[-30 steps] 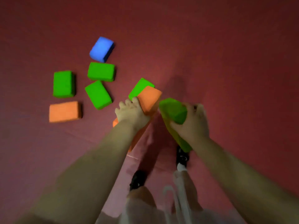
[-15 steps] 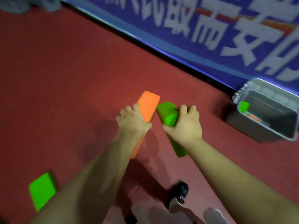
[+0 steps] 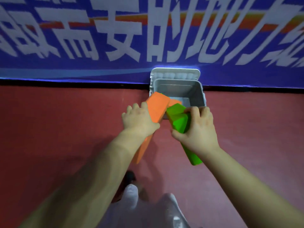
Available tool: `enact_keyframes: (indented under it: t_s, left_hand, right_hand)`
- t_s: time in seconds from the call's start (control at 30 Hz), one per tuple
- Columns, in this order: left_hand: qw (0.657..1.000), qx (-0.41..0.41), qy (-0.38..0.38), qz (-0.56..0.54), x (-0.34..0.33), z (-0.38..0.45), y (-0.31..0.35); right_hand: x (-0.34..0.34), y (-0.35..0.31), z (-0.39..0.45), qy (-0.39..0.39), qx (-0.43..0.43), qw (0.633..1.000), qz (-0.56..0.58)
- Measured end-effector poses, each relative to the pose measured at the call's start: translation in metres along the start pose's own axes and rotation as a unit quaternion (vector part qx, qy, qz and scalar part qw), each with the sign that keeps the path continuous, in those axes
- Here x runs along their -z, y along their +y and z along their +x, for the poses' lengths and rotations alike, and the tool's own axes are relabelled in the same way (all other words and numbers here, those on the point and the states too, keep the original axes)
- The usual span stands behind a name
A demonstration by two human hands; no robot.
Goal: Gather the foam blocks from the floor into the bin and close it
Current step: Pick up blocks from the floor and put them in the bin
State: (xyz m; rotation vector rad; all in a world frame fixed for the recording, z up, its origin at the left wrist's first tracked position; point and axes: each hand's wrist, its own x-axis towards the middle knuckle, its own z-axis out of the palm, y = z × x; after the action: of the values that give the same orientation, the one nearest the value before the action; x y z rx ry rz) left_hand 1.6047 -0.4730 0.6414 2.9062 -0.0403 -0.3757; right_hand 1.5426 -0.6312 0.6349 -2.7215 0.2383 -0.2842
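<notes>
- Step in hand, as I judge it: carrying a load of foam blocks to the bin (image 3: 195, 94) and tipping them in.
- The left hand (image 3: 138, 119) has its grip clamped on orange blocks (image 3: 158, 106); the top one leans over the bin's near-left corner, and more orange runs down under the wrist (it looks like a stack, though I cannot count it).
- The right hand (image 3: 197, 129) has its grip clamped on green blocks (image 3: 177, 119), fingers curled over the top and thumb underneath, with another green piece sticking out below the hand toward the person.
- The bin sits on the red floor (image 3: 65, 129) against the blue banner wall (image 3: 98, 38), its lid (image 3: 175, 74) standing open behind it; a bit of orange shows inside, just past the held orange block.
- The next move calls for bringing both loads fully over the opening, since the green ones sit only at the near rim, then letting go so nothing bounces off the edge.
- Closing the lid comes only after that (whether more blocks remain on the floor cannot be told from this view).
</notes>
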Motion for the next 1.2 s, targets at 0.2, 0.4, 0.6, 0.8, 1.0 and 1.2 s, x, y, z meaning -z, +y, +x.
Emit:
enact_keyframes:
  t_s: [0.2,0.4,0.6,0.8,1.0,1.2]
  left_hand:
    - [0.996,-0.075,-0.034,0.037,-0.006,0.152,0.069]
    - [0.994,-0.088,-0.039,0.043,-0.002,0.283,0.132]
    - [0.995,-0.041,-0.080,0.054,-0.020,0.397,0.201]
    - [0.993,0.014,-0.094,0.064,-0.054,0.497,0.268]
    - [0.992,0.019,-0.118,0.050,-0.086,0.558,0.306]
    - [0.987,-0.014,-0.152,0.048,-0.104,0.588,0.330]
  right_hand:
    - [-0.028,0.064,0.122,0.021,-0.059,0.998,0.020]
    - [-0.048,0.113,0.248,0.021,-0.118,0.991,0.061]
    - [-0.074,0.184,0.377,-0.037,-0.109,0.991,0.064]
    - [-0.103,0.257,0.499,-0.138,-0.074,0.987,0.024]
    - [-0.135,0.297,0.562,-0.208,-0.038,0.977,-0.006]
    - [-0.147,0.309,0.591,-0.296,-0.017,0.953,-0.052]
